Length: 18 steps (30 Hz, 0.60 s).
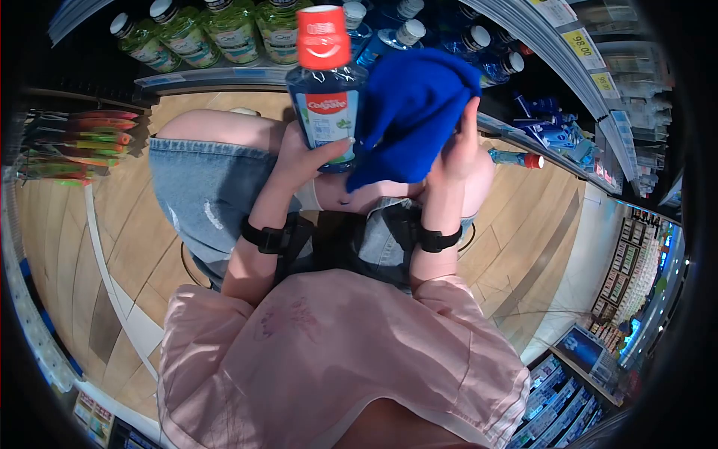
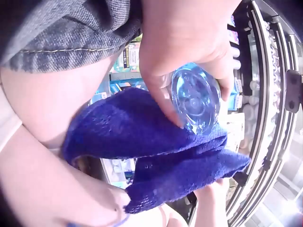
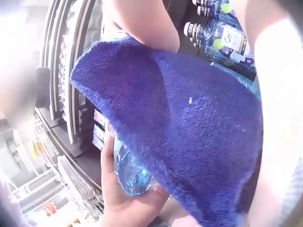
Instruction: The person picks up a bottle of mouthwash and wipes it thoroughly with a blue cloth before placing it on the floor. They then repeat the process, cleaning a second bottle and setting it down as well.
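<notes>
My left hand (image 1: 303, 157) grips a Colgate mouthwash bottle (image 1: 323, 112) with a red cap and holds it upright above my lap. Its thumb lies across the front label. In the left wrist view the clear bottle base (image 2: 195, 101) shows between the fingers. My right hand (image 1: 458, 150) holds up a blue cloth (image 1: 415, 112) just right of the bottle; the cloth hides some of its fingers. Seen from the right wrist, the cloth (image 3: 184, 127) spreads wide and overlaps part of the bottle (image 3: 135, 172), with the left hand (image 3: 125, 203) around it.
Green mouthwash bottles (image 1: 232, 34) and blue bottles (image 1: 404, 34) stand on the shelf ahead. Another red-capped bottle (image 1: 516, 159) lies low at the right. Hanging packets (image 1: 86, 146) are at the left, price tags (image 1: 580, 49) along the right shelf. Wooden floor (image 1: 523, 217) surrounds my knees.
</notes>
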Available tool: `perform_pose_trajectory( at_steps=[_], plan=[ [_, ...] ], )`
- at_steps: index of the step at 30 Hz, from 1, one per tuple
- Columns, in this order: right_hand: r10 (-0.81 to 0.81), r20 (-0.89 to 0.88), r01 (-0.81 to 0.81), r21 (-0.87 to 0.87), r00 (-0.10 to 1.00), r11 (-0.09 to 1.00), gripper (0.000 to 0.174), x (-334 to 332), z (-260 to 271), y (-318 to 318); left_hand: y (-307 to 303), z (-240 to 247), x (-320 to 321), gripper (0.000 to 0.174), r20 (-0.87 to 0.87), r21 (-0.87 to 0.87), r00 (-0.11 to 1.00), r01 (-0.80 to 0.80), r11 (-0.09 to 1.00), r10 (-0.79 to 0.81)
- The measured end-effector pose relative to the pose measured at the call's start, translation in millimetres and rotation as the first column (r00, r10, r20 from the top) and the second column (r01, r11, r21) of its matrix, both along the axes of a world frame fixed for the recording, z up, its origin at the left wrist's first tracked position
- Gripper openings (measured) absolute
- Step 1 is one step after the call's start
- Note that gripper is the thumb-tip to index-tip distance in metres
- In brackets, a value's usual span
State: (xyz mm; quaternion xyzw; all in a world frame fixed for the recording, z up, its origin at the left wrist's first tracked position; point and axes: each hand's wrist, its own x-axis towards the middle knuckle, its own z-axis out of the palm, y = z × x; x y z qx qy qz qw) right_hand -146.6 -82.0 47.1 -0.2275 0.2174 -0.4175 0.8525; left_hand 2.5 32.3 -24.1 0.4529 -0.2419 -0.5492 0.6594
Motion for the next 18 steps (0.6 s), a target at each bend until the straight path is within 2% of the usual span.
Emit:
perform_pose_trajectory(
  at_steps=[1, 2, 3, 5, 7, 8, 9, 11, 12, 15, 18],
  plan=[
    [0.021, 0.066, -0.020, -0.014, 0.998, 1.000, 0.060, 6, 2, 5, 0, 4, 0, 0.040, 0.094, 0.032, 0.995, 0.043, 0.999, -0.046],
    [0.134, 0.281, -0.145, 0.019, 0.950, 0.989, 0.060, 6, -8, 7, -1, 8, -2, 0.045, 0.169, 0.033, 0.983, 0.064, 0.997, -0.069],
    [0.222, 0.311, -0.220, -0.042, 0.924, 0.975, 0.060, 8, -14, 11, -2, 6, -4, 0.047, 0.163, 0.022, 0.983, 0.078, 0.997, -0.080],
    [0.206, 0.304, -0.214, -0.007, 0.930, 0.977, 0.051, 13, -23, 18, -2, 1, -7, 0.051, 0.151, 0.002, 0.983, 0.105, 0.994, -0.104],
    [0.178, -0.051, -0.185, -0.244, 0.983, 0.952, 0.054, 12, -20, 18, -1, 7, -4, 0.055, 0.159, 0.047, 0.972, 0.170, 0.984, -0.175],
    [0.122, -0.224, -0.198, -0.359, 0.967, 0.912, 0.058, 12, -19, 18, -1, 9, -3, 0.055, 0.159, 0.061, 0.965, 0.201, 0.978, -0.208],
    [0.104, -0.262, -0.205, -0.398, 0.960, 0.894, 0.062, 12, -21, 18, -1, 10, -3, 0.056, 0.157, 0.077, 0.957, 0.233, 0.970, -0.242],
    [0.064, -0.335, -0.226, -0.473, 0.940, 0.852, 0.071, 15, -24, 19, -3, 9, -6, 0.050, 0.284, 0.037, 0.917, 0.283, 0.958, -0.281],
    [0.071, -0.379, -0.249, -0.444, 0.923, 0.861, 0.071, 15, -25, 19, -4, 8, -6, 0.047, 0.348, 0.018, 0.890, 0.309, 0.951, -0.295],
    [0.100, -0.506, -0.309, -0.349, 0.857, 0.884, 0.073, 13, -31, 22, -3, 7, -1, 0.050, 0.285, 0.110, 0.863, 0.402, 0.909, -0.416],
    [0.143, -0.419, -0.307, -0.354, 0.896, 0.884, 0.078, 9, -35, 20, -2, 5, 1, 0.055, 0.208, 0.119, 0.848, 0.473, 0.873, -0.488]
  ],
)
